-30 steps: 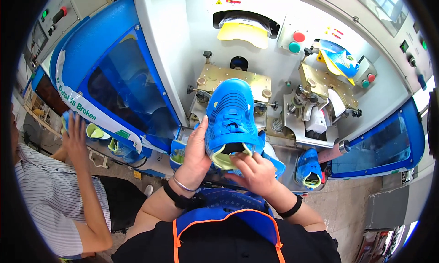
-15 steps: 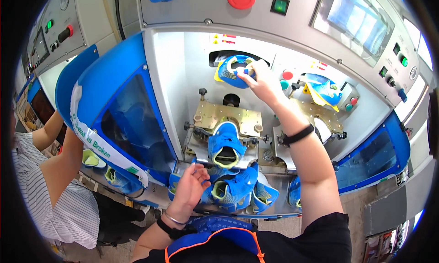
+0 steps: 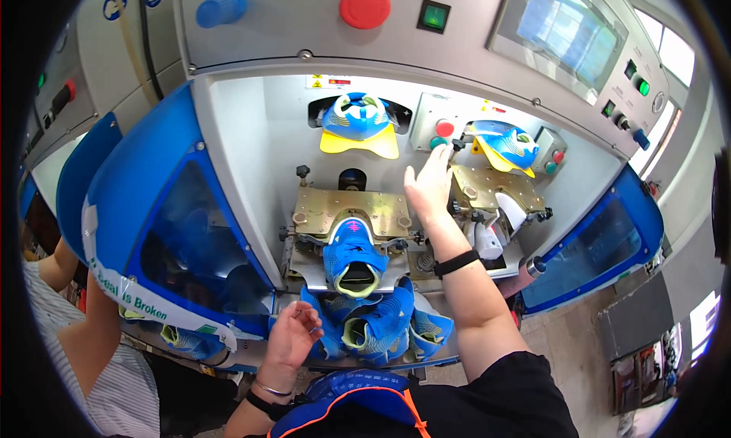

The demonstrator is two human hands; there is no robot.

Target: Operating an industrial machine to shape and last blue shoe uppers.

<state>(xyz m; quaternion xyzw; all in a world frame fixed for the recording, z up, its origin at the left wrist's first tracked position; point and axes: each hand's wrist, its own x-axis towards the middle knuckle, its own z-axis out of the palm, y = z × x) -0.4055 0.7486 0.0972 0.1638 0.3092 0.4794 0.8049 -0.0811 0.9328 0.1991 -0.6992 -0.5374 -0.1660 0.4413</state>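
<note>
My right hand (image 3: pixel 430 188) is raised inside the white machine bay, fingers stretched and holding nothing. Its fingertips are at the green button (image 3: pixel 438 142) below a red one; whether they touch it I cannot tell. To their left, a blue shoe upper with a yellow edge (image 3: pixel 356 126) sits on the upper mount. A similar blue and yellow upper (image 3: pixel 504 147) is on the right-hand mount. On the brass-coloured clamp below rests a blue shoe upper (image 3: pixel 354 257), its opening facing me. My left hand (image 3: pixel 292 336), loosely curled and empty, hovers left of the piled blue shoe uppers (image 3: pixel 377 327).
Blue guards with dark windows flank the bay, the left one (image 3: pixel 183 232) and the right one (image 3: pixel 594 247). Overhead runs a grey panel with a red stop button (image 3: pixel 365 7) and a screen (image 3: pixel 567 38). A co-worker's striped sleeve (image 3: pixel 57 308) is close on the left.
My right hand has let go of the blue and yellow upper, now on the upper mount, and moved down to the button box. My left hand stays low. The view has shifted.
</note>
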